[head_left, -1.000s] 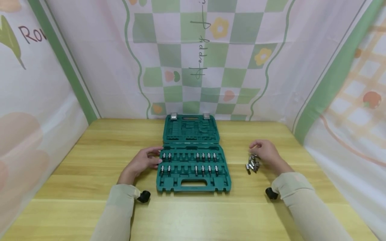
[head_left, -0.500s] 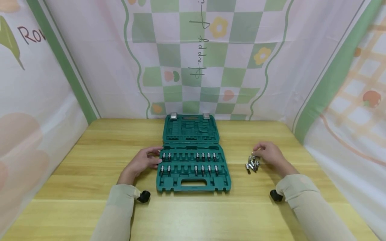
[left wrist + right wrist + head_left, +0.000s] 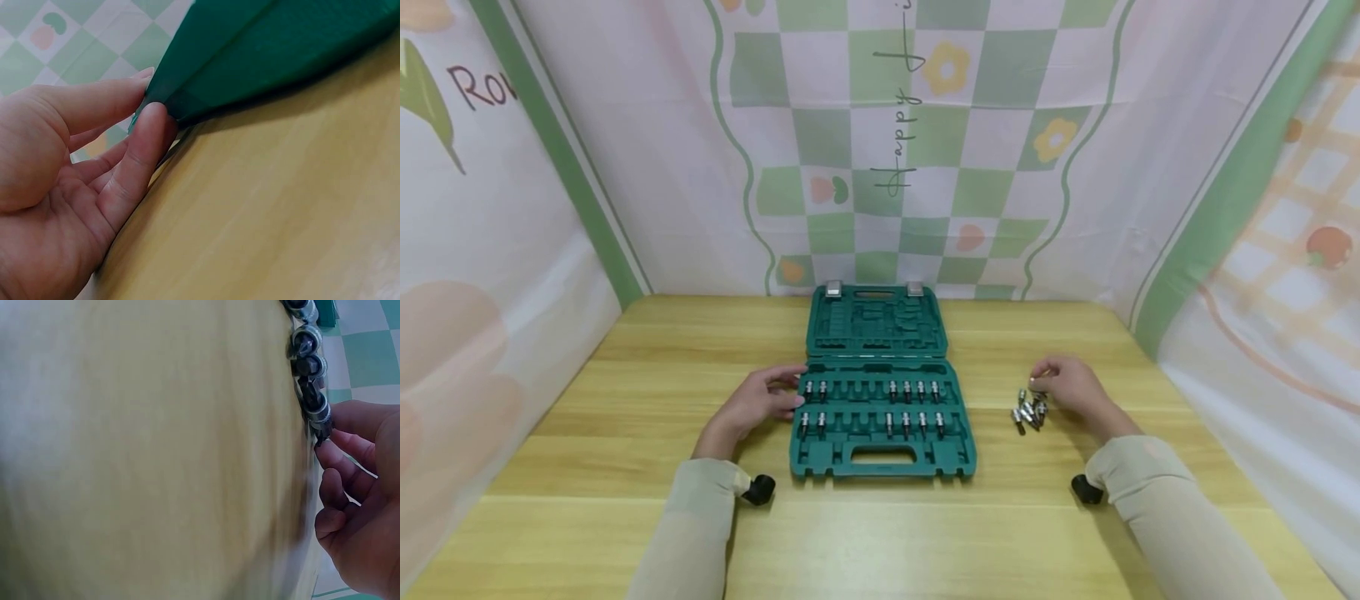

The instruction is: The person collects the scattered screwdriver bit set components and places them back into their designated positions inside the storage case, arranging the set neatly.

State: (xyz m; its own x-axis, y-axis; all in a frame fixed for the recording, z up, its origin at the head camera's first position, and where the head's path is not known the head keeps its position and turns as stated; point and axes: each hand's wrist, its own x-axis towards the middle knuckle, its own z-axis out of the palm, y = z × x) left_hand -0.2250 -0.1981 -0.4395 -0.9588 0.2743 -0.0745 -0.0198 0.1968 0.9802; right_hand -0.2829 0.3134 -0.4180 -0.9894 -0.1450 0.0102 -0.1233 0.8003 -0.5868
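An open green case (image 3: 883, 450) lies on the table, with two rows of bit sockets (image 3: 906, 425) in its near half. My left hand (image 3: 756, 404) is at the case's left side; in the left wrist view its fingertips (image 3: 152, 122) touch the green outer wall. To the right of the case lies a small pile of loose bit sockets (image 3: 1028, 414), silver with dark tips. At the pile's far side my right hand (image 3: 1067, 385) pinches one bit socket (image 3: 323, 432) between thumb and fingers. That socket is mostly hidden by the hand in the head view.
The case lid (image 3: 877, 321) lies folded back, its moulded hollows facing up. Both socket rows have vacant slots in the middle. The wooden table (image 3: 880, 542) reaches a patterned cloth (image 3: 910, 167) behind, with cloths at both sides too.
My right hand has shifted slightly right over the pile, and its fingertips now pinch a bit socket. My left hand stays at the case's side.
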